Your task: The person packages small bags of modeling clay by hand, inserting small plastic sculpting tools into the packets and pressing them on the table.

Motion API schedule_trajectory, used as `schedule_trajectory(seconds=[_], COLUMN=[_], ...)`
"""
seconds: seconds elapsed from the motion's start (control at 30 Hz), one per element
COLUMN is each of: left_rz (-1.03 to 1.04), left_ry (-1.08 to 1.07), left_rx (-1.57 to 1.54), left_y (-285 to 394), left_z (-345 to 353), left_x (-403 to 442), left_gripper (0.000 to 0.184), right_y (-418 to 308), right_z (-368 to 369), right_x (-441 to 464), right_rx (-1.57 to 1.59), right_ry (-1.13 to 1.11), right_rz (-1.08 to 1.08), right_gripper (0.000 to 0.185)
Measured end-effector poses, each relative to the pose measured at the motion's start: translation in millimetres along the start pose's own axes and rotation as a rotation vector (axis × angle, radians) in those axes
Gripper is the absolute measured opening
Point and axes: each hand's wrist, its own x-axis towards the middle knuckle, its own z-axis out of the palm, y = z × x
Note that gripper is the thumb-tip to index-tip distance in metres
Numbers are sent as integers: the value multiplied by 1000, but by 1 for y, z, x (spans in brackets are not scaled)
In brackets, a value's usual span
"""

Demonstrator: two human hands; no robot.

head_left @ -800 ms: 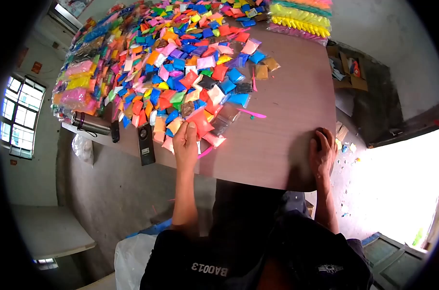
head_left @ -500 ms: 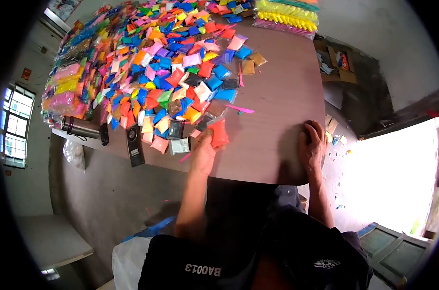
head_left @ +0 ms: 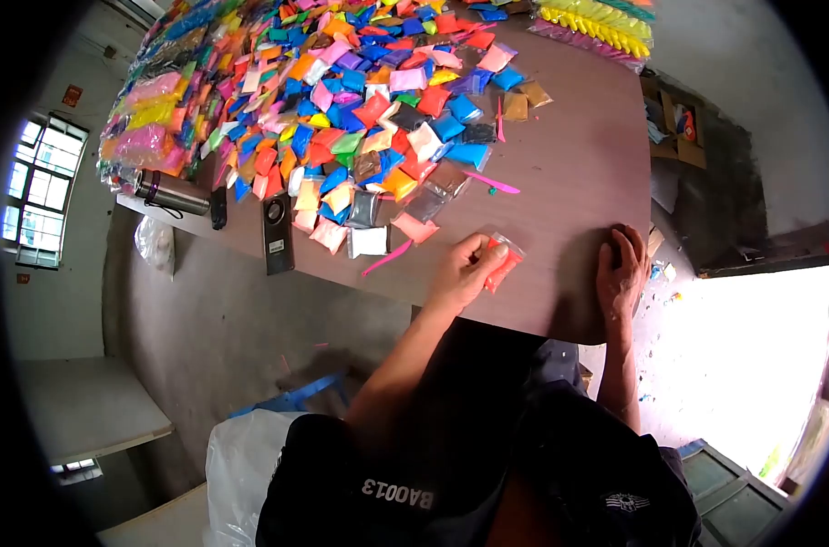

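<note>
My left hand (head_left: pixel 463 273) pinches a small red packet (head_left: pixel 503 262) above the front of the brown table (head_left: pixel 560 210). Resting at the table's right edge, my right hand (head_left: pixel 622 273) has its fingers curled, and whether anything lies under them is hidden. To the left of the red packet are a pink packet (head_left: pixel 414 227), a white packet (head_left: pixel 368 242) and a pink plastic knife (head_left: pixel 386 258). Beyond them spreads a large heap of small colourful packets (head_left: pixel 351 109). A second pink knife (head_left: pixel 492 182) lies near the heap's right side.
A steel flask (head_left: pixel 173 193) and a dark rectangular device (head_left: pixel 276 232) stand or lie along the table's left front edge. Bundles of yellow and pink pieces (head_left: pixel 597 32) are at the back right. An open cardboard box (head_left: pixel 683 132) sits beyond the right edge.
My left hand has taken the red packet from the heap's front edge and carried it right, towards my right hand. My right hand has stayed at the table edge.
</note>
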Motion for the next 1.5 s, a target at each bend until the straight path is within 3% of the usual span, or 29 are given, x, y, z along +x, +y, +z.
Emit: schedule_trajectory(seconds=[0.1, 0.23, 0.3, 0.33, 0.37, 0.4, 0.43, 0.47, 0.5, 0.6, 0.67, 0.77, 0.8, 0.83, 0.93, 1.03, 1.1, 1.2, 1.3, 1.4, 1.43, 1.5], left_rz=[105, 33, 101, 99, 147, 197, 197, 226, 254, 148, 181, 170, 221, 272, 281, 278, 280, 280, 228, 158, 197, 234], left_ry=[-20, 71, 118, 120, 134, 146, 145, 143, 137, 154, 120, 102, 92, 81, 101, 89, 74, 105, 19, 7, 3, -3], left_rx=[165, 18, 125, 124, 194, 263, 262, 247, 229, 280, 217, 170, 351, 534, 482, 461, 485, 407, 493, 382, 390, 396], left_y=[-2, 8, 9, 5, -2, -9, -13, -18, -17, -11, 2, 2, 2, 3, -5, -15, -22, -23, 7, 16, 17, 15], left_z=[2, 12, 16, 15, 14, 13, 11, 9, 9, 5, 11, 15, 13, 14, 13, 5, 4, 6, 14, 17, 18, 17], left_x=[-2, -5, -5, -5, -5, -3, -3, -3, -3, -12, -13, -8, -8, -7, -6, -1, -1, -3, -7, -8, -7, -6], left_gripper=[26, 32, 32, 32, 32, 31, 31, 30, 28, 23, 24, 23, 21, 19, 16, 17, 16, 16, 19, 22, 22, 23], right_y=[1, 0, -13, -34, -47, -85, -91, -106, -107, -110, -107, -100, -106, -104, -97, -88, -86, -94, -94, -84, -83, -85], right_z=[0, 3, 8, 14, 27, 6, 12, 19, 24, 31, 31, 40, 33, 32, 30, 31, 37, 25, 26, 29, 31, 34], right_x=[-1, -3, -9, -16, -28, -30, -34, -40, -42, -45, -43, -47, -44, -43, -39, -38, -40, -37, -38, -41, -41, -41], right_rx=[-13, -19, 128, 260, 433, 510, 532, 628, 360, 463, 709, 864, 944, 941, 999, 886, 765, 872, 990, 949, 949, 912], right_ry=[9, 91, 116, 79, -7, -267, -324, -367, -435, -412, -466, -373, -417, -414, -472, -598, -442, -513, -495, -590, -589, -469], right_rz=[-4, -33, -202, -188, -121, 82, -36, 7, -62, -2, 79, 207, 366, 370, 457, 352, 58, 256, 294, 330, 330, 130], right_gripper=[28, 26, 29, 31, 29, 26, 31, 29, 24, 22, 21, 18, 19, 19, 22, 21, 26, 26, 25, 16, 16, 19])
